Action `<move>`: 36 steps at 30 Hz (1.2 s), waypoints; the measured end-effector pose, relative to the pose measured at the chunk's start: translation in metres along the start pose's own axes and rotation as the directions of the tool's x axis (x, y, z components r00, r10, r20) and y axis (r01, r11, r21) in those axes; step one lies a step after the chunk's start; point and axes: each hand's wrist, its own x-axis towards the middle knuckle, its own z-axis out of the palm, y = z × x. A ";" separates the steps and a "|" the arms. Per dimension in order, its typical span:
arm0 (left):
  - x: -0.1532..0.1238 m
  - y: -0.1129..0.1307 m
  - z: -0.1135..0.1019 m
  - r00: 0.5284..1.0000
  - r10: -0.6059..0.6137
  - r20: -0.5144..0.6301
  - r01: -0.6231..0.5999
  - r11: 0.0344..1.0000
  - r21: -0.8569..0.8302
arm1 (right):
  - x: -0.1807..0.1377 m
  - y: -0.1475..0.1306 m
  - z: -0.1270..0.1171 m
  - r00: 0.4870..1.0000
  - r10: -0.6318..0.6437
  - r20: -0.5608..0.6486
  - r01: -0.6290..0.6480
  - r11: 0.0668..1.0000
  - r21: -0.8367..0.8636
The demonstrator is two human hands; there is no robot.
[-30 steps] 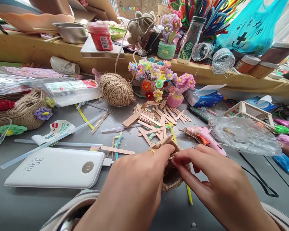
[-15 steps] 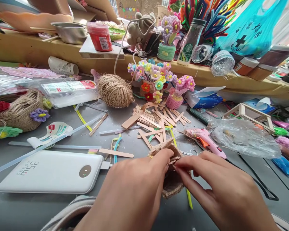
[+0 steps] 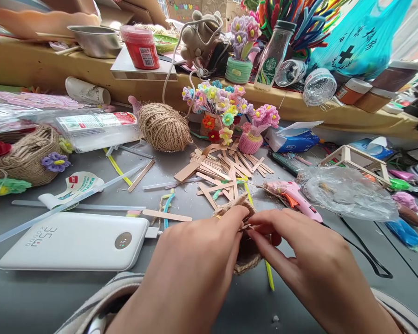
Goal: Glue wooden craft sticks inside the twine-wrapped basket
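Note:
A small basket wrapped in jute twine [image 3: 246, 260] is between my hands, its open side facing me. My left hand [image 3: 195, 262] is closed on the basket's left and upper wall, thumb along the rim. My right hand [image 3: 308, 255] reaches in from the right, thumb and forefinger pinched on thin wooden pieces [image 3: 244, 227] at the opening. The fingers cover most of these pieces, so their shape is unclear. Just beyond the basket lies a pile of wooden craft sticks [image 3: 212, 167]. A pink glue gun [image 3: 301, 199] rests to the right of the pile.
A white power bank [image 3: 73, 243] lies at left, near clear glue sticks [image 3: 69, 204]. Farther back are a ball of twine [image 3: 164, 127] and pipe-cleaner flowers [image 3: 223, 104]. Crumpled clear plastic [image 3: 348, 192] and a small wooden frame [image 3: 355, 160] occupy the right side.
My right fingertips have moved left, closer to my left thumb, and now hide more of the wooden pieces. The whole view has shifted slightly; my left hand still holds the basket.

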 end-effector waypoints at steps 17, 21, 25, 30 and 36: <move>-0.003 0.001 0.003 0.998 0.065 -0.026 -0.063 0.995 0.078 | 0.000 0.003 0.000 0.999 0.025 0.025 -0.027 0.996 0.087; -0.002 0.002 0.000 0.999 0.044 0.010 -0.045 0.995 0.085 | 0.002 0.005 -0.001 0.995 0.061 0.076 -0.068 0.993 0.093; -0.002 0.003 -0.001 0.999 0.042 0.017 -0.043 0.996 0.084 | 0.004 0.009 -0.001 0.993 0.045 0.110 -0.058 0.991 0.124; -0.002 0.003 -0.001 0.999 0.047 -0.005 -0.046 0.994 0.094 | 0.007 0.012 -0.002 0.992 -0.019 0.124 -0.002 0.986 0.164; -0.002 0.002 -0.003 0.998 0.055 0.024 -0.056 0.997 0.048 | 0.009 0.014 -0.003 0.989 -0.079 0.125 0.059 0.986 0.155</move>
